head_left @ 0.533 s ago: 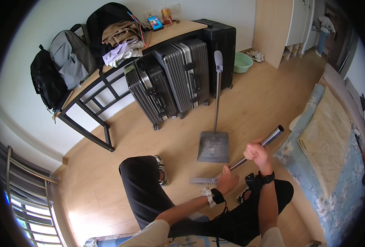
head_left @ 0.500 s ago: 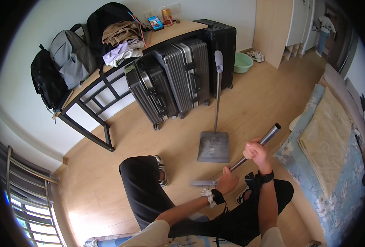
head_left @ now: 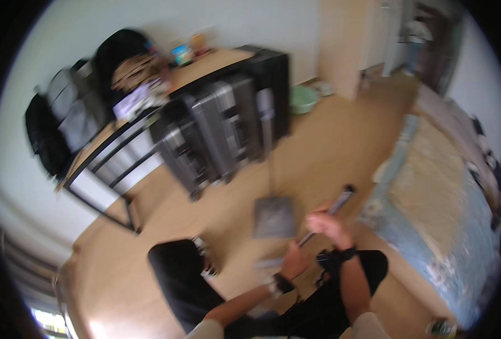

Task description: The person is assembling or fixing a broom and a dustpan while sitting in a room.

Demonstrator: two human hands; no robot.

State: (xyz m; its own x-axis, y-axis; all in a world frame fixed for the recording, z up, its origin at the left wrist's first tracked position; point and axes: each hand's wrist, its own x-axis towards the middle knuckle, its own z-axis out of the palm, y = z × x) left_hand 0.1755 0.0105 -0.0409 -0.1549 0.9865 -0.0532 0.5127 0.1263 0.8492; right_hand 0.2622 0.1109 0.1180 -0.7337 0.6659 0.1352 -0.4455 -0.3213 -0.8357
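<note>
A broom slants between my legs, its grey metal handle (head_left: 342,199) pointing up to the right and its grey head (head_left: 267,263) low on the left. Around the upper part of the handle my right hand (head_left: 327,225) is closed. My left hand (head_left: 296,261) grips the broom lower down, close to the head. Just beyond the broom head a grey long-handled dustpan (head_left: 274,217) stands on the wooden floor with its handle upright. Motion blur softens everything, so finger details are unclear.
Several dark suitcases (head_left: 205,133) stand under and beside a desk (head_left: 205,69) holding backpacks and clothes. A green basin (head_left: 303,99) sits behind them. On the right is a bed (head_left: 426,192) with blue floral bedding. A person (head_left: 417,42) stands by the far doorway.
The whole view has shifted and blurred, with the furniture now farther left and the near objects lower. Both hands still hold the broom, which stays near the dustpan.
</note>
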